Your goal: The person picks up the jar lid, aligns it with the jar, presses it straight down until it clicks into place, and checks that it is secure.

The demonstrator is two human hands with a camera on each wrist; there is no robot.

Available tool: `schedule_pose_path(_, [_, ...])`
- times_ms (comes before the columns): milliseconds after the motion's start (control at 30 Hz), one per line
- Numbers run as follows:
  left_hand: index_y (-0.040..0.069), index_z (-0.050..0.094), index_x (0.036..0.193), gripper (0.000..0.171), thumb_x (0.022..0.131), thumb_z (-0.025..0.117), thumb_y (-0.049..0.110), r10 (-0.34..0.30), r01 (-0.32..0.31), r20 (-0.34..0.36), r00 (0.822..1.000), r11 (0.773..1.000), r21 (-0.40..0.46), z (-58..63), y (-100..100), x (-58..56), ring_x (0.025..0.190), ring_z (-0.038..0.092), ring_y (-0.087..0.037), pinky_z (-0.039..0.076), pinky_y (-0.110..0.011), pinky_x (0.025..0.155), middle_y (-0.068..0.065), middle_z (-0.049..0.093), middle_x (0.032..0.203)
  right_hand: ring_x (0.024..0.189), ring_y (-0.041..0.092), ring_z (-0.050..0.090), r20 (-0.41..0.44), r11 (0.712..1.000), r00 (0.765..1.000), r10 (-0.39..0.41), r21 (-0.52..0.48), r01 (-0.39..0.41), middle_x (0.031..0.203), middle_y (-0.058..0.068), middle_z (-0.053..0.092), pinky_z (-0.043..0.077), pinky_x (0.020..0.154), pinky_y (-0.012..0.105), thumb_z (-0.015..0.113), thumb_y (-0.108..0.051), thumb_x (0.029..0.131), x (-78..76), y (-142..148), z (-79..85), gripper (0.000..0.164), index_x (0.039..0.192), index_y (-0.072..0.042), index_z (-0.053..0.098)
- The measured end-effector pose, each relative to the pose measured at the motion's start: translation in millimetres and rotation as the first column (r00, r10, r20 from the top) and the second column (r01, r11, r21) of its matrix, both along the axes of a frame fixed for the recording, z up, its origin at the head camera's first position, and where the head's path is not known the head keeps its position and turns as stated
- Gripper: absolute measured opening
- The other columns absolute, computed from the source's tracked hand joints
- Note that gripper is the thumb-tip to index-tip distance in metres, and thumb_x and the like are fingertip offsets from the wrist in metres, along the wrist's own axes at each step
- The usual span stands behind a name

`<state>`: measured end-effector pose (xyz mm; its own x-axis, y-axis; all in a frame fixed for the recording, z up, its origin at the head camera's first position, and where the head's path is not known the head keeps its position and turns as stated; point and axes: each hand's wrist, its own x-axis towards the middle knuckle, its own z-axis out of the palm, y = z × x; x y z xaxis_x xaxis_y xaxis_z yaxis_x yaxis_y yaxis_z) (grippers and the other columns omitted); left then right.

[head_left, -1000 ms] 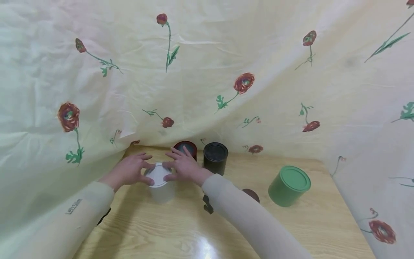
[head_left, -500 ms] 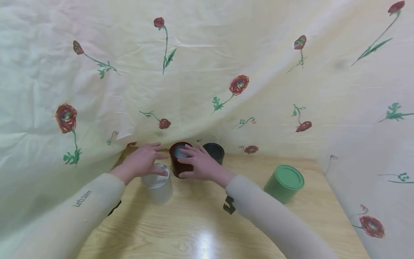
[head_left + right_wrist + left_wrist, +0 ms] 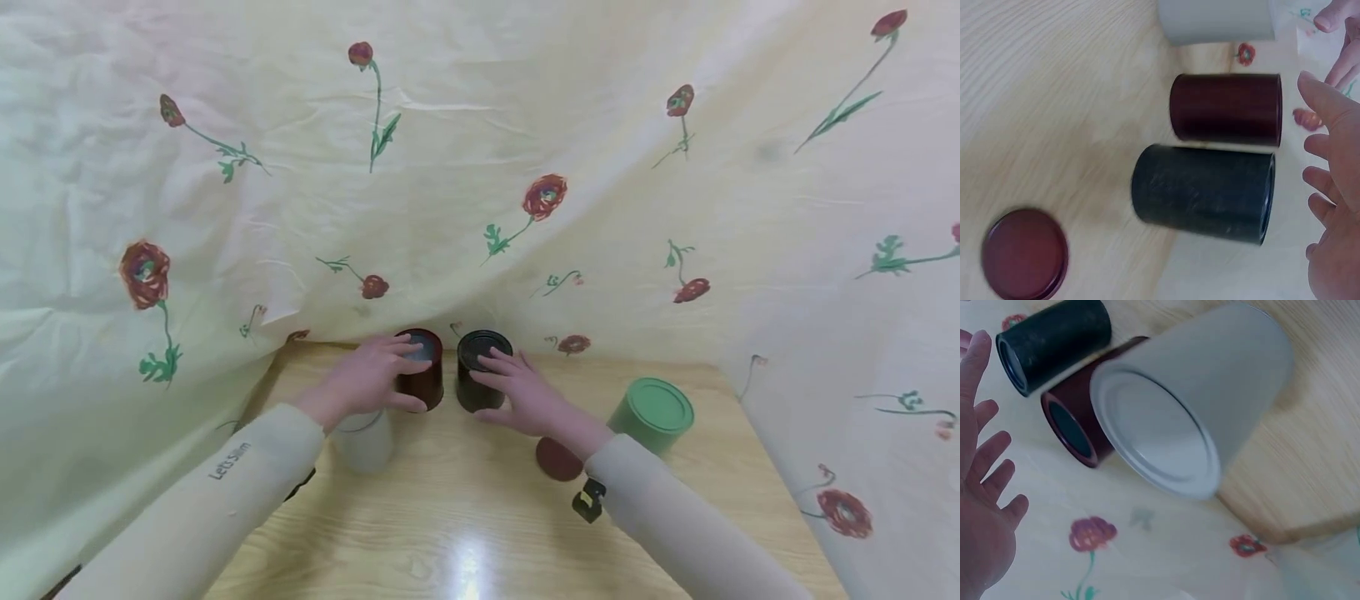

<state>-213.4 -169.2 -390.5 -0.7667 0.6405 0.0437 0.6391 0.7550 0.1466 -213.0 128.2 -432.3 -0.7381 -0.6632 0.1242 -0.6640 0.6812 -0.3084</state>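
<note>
In the head view my left hand (image 3: 375, 375), fingers spread, hovers over the white canister (image 3: 365, 446) and beside the dark red canister (image 3: 426, 385). That dark red canister shows a bluish-grey round inside its rim. My right hand (image 3: 528, 398) is held with loosely spread fingers at the right of the black canister (image 3: 472, 390), its fingertips overlapping the black top. Neither hand grips anything. The left wrist view has the white canister (image 3: 1172, 419) closest, its lid facing the camera. All of these canisters stand upright.
A dark red round lid (image 3: 557, 460) lies flat on the wooden table (image 3: 420, 517), partly behind the right forearm. Farther right stands a green canister (image 3: 652, 412) with its lid on. A flowered cloth (image 3: 450, 208) hangs behind and beside the table.
Both hands have moved right: the left from the white canister toward the dark red one, the right from the white canister past the dark red to the black. The canisters stay in place.
</note>
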Motion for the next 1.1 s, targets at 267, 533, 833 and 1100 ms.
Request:
schedule_pose_path(267, [0.014,0.069,0.145,0.071,0.090,0.080,0.058,-0.040,0.040,0.014,0.999,0.999,-0.009,-10.4,34.7,-3.7,0.153,0.043,-0.037,0.030,-0.057,0.128,-0.016,0.055,0.158,0.153,0.048,0.038,-0.029,0.998,0.998,-0.050,-0.049,0.048,0.159,0.024,0.051,0.021,0.123,0.076,0.079,-0.038,0.097,6.6,35.5,-18.0,0.064,0.148,-0.003,0.063])
schedule_pose_path(533, [0.017,0.067,0.148,0.074,0.089,0.080,0.060,-0.067,0.066,0.018,0.998,0.998,0.012,-24.0,71.7,-1.4,0.153,0.044,-0.036,0.033,-0.054,0.127,-0.012,0.054,0.160,0.153,0.049,0.037,0.007,0.984,0.988,-0.154,-0.085,0.154,0.159,0.024,0.051,0.016,0.125,0.074,0.075,-0.039,0.099,17.3,69.5,-36.9,0.069,0.153,0.000,0.056])
schedule_pose_path(833, [0.019,0.068,0.147,0.070,0.091,0.080,0.059,-0.078,0.075,0.054,0.996,0.996,0.056,-46.4,104.2,1.9,0.153,0.045,-0.033,0.037,-0.050,0.125,-0.011,0.055,0.160,0.154,0.050,0.035,0.036,0.961,0.968,-0.248,-0.120,0.251,0.160,0.025,0.050,0.015,0.124,0.076,0.079,-0.037,0.099,42.6,94.2,-58.6,0.071,0.155,-0.003,0.054])
schedule_pose_path(1100, [0.018,0.066,0.149,0.072,0.091,0.080,0.059,-0.109,0.105,0.066,0.992,0.993,0.057,-68.6,124.4,2.7,0.149,0.049,-0.032,0.039,-0.049,0.124,-0.012,0.056,0.158,0.149,0.054,0.040,0.030,0.941,0.956,-0.293,-0.170,0.294,0.155,0.029,0.053,0.021,0.119,0.079,0.078,-0.041,0.097,61.0,103.6,-78.6,0.072,0.152,0.000,0.057])
